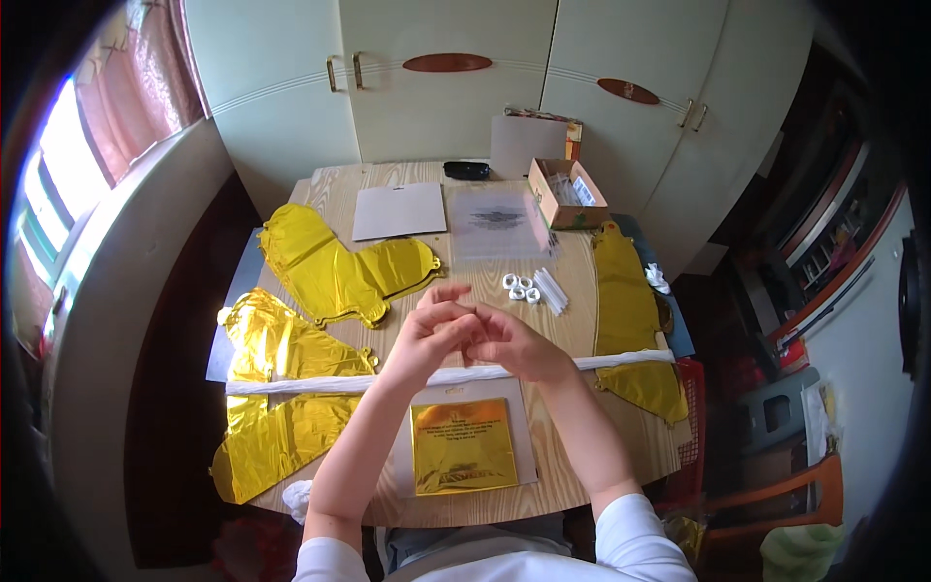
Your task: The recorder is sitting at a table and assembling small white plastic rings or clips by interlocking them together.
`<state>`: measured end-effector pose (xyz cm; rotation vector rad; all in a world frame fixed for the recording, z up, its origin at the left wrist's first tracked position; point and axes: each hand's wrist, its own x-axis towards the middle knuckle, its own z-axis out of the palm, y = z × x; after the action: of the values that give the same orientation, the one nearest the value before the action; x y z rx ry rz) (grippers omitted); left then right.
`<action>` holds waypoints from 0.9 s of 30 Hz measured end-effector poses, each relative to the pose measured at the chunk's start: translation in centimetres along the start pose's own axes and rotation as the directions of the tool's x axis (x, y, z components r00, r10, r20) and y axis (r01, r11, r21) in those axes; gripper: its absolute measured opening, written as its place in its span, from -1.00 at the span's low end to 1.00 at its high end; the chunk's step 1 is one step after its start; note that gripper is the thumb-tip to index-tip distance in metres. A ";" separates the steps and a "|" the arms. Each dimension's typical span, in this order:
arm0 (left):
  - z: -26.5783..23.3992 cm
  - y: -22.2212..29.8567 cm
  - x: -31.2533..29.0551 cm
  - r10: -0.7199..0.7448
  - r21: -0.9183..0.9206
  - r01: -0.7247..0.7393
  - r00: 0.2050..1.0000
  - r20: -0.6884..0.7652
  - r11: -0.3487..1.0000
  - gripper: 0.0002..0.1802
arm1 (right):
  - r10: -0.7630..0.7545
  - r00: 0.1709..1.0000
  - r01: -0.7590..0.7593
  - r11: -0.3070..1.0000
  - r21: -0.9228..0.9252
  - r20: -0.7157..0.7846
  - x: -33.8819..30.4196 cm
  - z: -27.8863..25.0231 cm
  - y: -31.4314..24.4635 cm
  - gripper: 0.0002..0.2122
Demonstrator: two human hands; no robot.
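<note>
My left hand [432, 335] and my right hand [514, 344] meet above the middle of the table. Their fingers are bent and touch each other; anything pinched between them is too small or hidden to make out. Below the wrists a long white rolled strip [301, 385] crosses the table from side to side. Nearer to me, a folded gold foil square [464, 461] with dark print lies on a pale card [526, 456]. Flat gold foil balloons lie around: one upper left [339, 276], one lower left [262, 427] under the strip, and one at right [621, 296].
Beyond my hands are several small white rolls [524, 289] and clear thin tubes [550, 291]. Farther back lie a white card [400, 211], a clear plastic bag [499, 223], a black case [466, 171] and a cardboard box [572, 209]. An orange chair [824, 500] stands at right.
</note>
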<state>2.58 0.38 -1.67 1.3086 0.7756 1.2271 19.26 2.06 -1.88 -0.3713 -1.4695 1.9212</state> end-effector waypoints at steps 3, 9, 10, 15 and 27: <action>-1.9 -0.2 0.3 -0.089 -0.382 0.091 0.996 0.023 0.920 -0.89 | 0.064 0.996 -0.072 0.989 -0.127 -0.063 0.0 0.2 -0.5 -0.77; -0.5 3.9 0.3 -0.094 -0.452 0.033 0.989 -0.113 0.892 -0.78 | 0.151 0.953 -0.254 0.869 -0.425 -0.261 -0.2 -0.7 0.7 -0.87; -0.7 3.6 0.2 0.082 -0.008 -0.085 0.983 -0.166 0.996 -0.79 | 0.040 0.975 -0.158 0.821 -0.548 -0.220 -0.3 0.0 0.3 -0.87; -1.1 3.0 -0.3 0.163 0.647 -0.320 0.943 0.291 0.692 -0.90 | -0.305 0.931 0.098 0.741 -0.665 -0.203 -1.9 0.1 -2.4 -0.86; -2.1 2.3 -0.6 0.031 -0.339 0.159 0.869 0.493 0.927 -0.83 | -0.402 0.906 0.163 0.626 -0.763 -0.136 -1.1 0.9 -0.9 -0.87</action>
<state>-0.05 0.00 0.05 1.1916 0.2005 0.8699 19.80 0.78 -0.94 -0.7032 -1.9105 0.8767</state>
